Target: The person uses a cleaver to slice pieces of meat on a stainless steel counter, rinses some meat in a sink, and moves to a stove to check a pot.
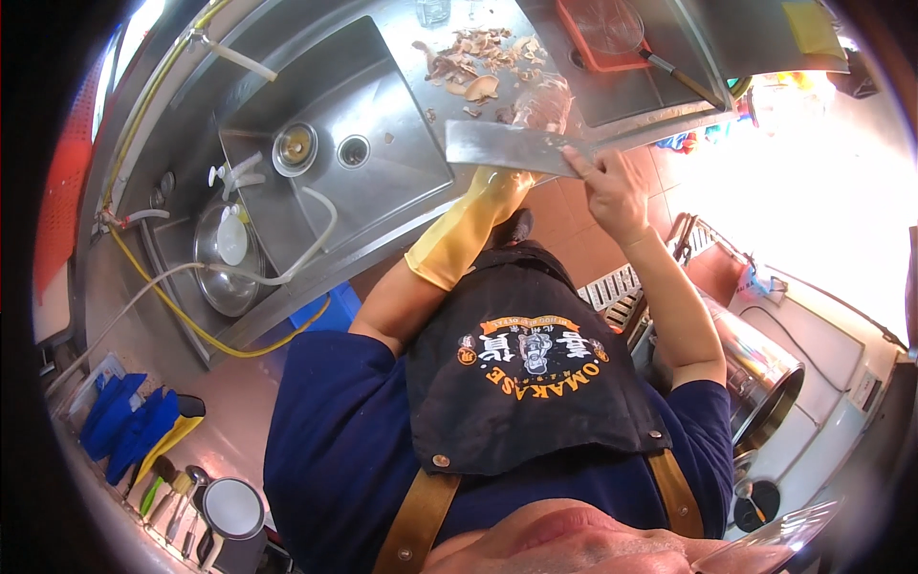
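Observation:
My right hand [617, 194] grips a broad steel cleaver [502, 146], its index finger laid along the blade. The blade spans a pale pink piece of meat [543, 104] at the front edge of the steel counter [437, 100]. My left hand [502, 188], in a long yellow rubber glove, is at the near end of the meat and appears to hold it. The blade covers most of its fingers. Beyond the meat lies a loose pile of brownish, pale-edged scraps and thin slices [484, 61].
Left of the counter is a deep steel sink [401, 136] with a drain strainer [295, 148] and a hose [326, 208]. To the right, an orange basket [584, 43] with a wire-mesh skimmer [609, 25] sits in another basin. A glass [433, 11] stands at the far edge.

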### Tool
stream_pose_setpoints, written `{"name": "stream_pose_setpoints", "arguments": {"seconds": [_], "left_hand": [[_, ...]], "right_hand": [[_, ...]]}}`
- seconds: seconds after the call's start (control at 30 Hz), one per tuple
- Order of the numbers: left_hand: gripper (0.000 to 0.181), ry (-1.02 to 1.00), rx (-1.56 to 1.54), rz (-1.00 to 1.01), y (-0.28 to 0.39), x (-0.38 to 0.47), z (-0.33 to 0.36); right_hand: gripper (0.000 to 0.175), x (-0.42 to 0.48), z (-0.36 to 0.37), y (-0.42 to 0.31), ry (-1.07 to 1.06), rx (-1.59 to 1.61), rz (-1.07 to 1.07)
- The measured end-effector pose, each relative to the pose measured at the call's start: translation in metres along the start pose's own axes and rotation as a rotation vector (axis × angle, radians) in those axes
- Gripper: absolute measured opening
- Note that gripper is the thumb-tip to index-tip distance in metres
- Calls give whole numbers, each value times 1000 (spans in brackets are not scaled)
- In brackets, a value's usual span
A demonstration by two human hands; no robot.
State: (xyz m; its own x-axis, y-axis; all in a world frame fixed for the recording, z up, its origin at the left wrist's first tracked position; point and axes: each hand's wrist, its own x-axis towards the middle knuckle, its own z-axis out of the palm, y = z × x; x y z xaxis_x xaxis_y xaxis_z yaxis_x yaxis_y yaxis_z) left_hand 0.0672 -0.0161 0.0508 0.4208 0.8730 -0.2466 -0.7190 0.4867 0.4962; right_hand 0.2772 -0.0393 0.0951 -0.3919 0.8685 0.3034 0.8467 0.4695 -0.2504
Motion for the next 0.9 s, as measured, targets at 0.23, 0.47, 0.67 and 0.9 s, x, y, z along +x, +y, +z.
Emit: {"name": "stream_pose_setpoints", "arguments": {"seconds": [0.23,0.47,0.67,0.9], "left_hand": [[50,-349,958,240,36,8,-11],[47,-13,4,3,7,1,4],[34,-342,670,128,11,9,-3],[44,86,-203,-106,14,11,1]], "right_hand": [[55,-10,5,-8,-10,-21,33],[53,-13,8,11,9,-62,82],[52,-12,4,12,30,-87,37],[44,-32,9,57,143,4,303]]}}
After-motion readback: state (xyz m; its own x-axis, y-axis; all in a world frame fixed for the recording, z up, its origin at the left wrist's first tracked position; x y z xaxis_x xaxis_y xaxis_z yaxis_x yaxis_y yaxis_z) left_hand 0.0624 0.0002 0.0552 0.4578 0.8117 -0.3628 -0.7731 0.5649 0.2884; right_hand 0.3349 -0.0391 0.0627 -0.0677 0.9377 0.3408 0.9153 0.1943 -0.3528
